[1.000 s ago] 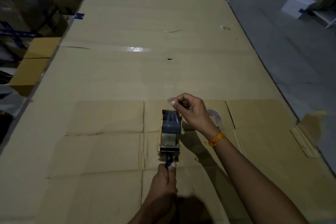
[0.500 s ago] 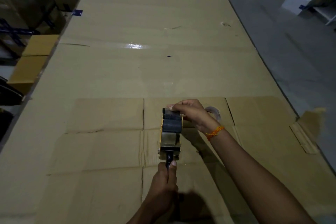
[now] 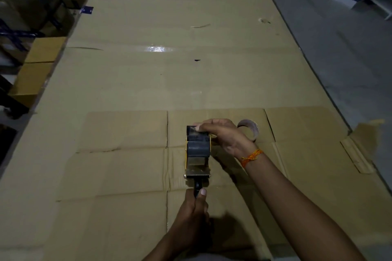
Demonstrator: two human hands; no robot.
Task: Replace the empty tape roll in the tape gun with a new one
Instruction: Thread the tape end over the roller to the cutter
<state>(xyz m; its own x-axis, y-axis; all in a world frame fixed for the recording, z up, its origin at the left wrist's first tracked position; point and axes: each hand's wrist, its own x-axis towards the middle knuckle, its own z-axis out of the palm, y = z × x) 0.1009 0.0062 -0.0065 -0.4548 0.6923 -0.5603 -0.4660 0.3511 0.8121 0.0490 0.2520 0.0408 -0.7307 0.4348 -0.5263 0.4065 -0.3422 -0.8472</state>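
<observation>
The yellow-framed tape gun [image 3: 197,152] sits over the flattened cardboard sheet, handle toward me, with a dark tape roll [image 3: 198,148] mounted in it. My left hand [image 3: 194,214] is closed around the black handle. My right hand [image 3: 222,134] reaches over the gun's far end, its fingertips pressing the tape end [image 3: 192,129] at the front of the gun. An empty cardboard tape core [image 3: 250,129] stands on edge just behind my right wrist.
A large table covered in cardboard [image 3: 180,48] stretches ahead, with a flattened box [image 3: 127,154] laid on its near part. Cardboard boxes [image 3: 36,65] stack at the left. The table's right edge drops to a grey floor [image 3: 339,48]. A torn cardboard flap [image 3: 360,146] lies at the right.
My right hand has come down from above the gun onto its far end, fingertips now on the tape there. My left hand has kept its grip on the handle.
</observation>
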